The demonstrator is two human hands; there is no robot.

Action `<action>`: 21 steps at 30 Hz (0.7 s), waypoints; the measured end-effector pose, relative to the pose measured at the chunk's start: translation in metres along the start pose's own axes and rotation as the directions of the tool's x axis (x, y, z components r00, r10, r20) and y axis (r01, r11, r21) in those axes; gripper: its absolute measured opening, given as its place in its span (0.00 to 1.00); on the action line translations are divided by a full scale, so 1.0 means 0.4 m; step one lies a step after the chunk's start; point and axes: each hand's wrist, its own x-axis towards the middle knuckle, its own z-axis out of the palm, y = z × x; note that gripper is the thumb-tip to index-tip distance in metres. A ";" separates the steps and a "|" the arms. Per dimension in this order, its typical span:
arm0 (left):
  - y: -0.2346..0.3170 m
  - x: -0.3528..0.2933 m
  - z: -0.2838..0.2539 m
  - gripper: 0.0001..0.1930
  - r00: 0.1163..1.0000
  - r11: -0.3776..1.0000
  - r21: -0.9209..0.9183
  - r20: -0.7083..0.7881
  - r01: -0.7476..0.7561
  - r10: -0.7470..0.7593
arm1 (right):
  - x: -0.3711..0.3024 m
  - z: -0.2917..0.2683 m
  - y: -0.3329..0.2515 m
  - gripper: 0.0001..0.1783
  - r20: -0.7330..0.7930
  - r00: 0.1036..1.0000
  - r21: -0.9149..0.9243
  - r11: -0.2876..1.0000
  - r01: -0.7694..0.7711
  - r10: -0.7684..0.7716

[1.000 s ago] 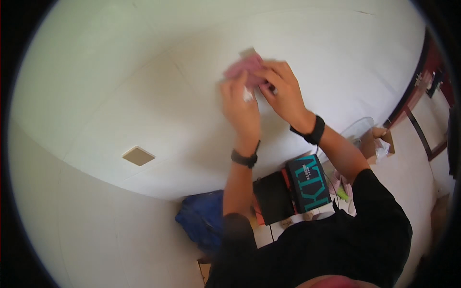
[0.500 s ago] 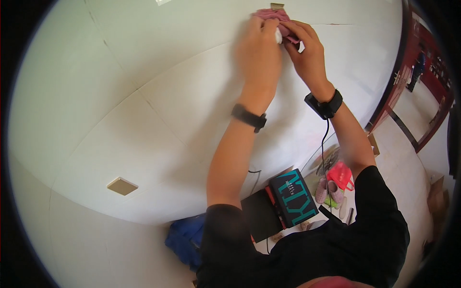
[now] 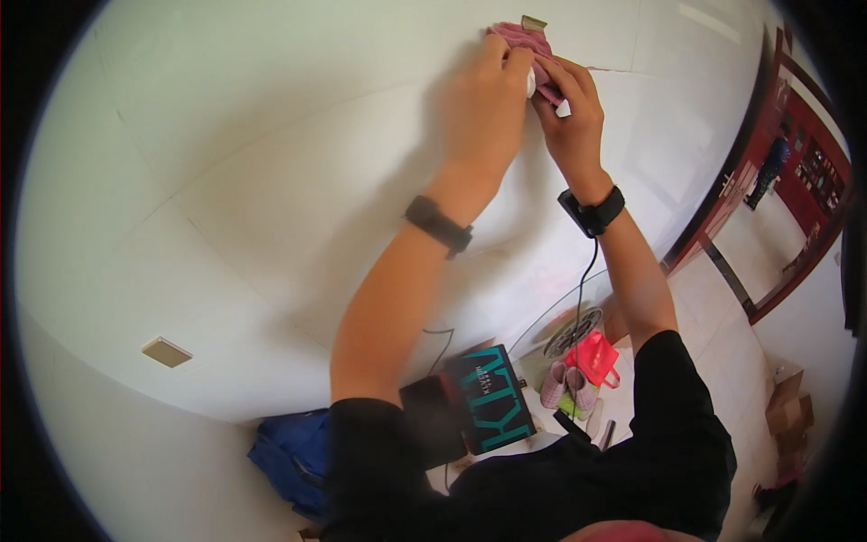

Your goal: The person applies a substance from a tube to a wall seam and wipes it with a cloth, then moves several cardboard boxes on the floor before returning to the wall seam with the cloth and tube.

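High on the pale tiled wall, a bunched pink cloth (image 3: 521, 37) is held between both my raised hands. My left hand (image 3: 488, 113), slightly blurred, is closed on its left side. Pinching its lower right part is my right hand (image 3: 576, 122), with fingers bent around it. A small white piece (image 3: 530, 85) shows between the hands, and another white bit (image 3: 564, 109) sticks out at the right fingers. Directly above the cloth is a small beige-gold plate or hook (image 3: 535, 23) on the wall. What the fingertips do inside the folds is hidden.
A beige wall plate (image 3: 167, 352) sits low on the left. Below are a blue bag (image 3: 293, 461), a black box with teal lettering (image 3: 492, 397), pink shoes (image 3: 569, 387) and a red bag (image 3: 596, 357). A cable (image 3: 582, 298) hangs from my right wrist. Far right, a person (image 3: 772, 164) stands beyond a doorway.
The view has turned, so the room's lower objects and doorway sit further left in it. Both hands still hold the pink cloth at the wall, and the white bit by the right fingers shows more.
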 end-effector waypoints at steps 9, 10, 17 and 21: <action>0.099 0.035 0.128 0.13 0.994 0.985 0.131 0.002 -0.113 0.113 | -0.009 -0.083 0.173 0.25 -0.013 1.000 0.116 0.993 0.020 -0.018; 0.119 0.031 0.151 0.08 0.994 0.987 0.113 -0.001 -0.110 0.110 | -0.012 -0.107 0.195 0.25 0.002 1.000 0.106 0.994 0.016 -0.016; 0.241 -0.052 0.378 0.10 0.999 1.000 -0.012 0.028 -0.028 0.028 | -0.137 -0.216 0.399 0.28 0.013 0.995 0.239 0.966 -0.098 0.097; 0.276 -0.170 0.432 0.15 0.982 0.997 -0.051 0.178 0.065 -0.055 | -0.297 -0.246 0.454 0.25 0.071 0.979 0.254 0.946 -0.202 0.190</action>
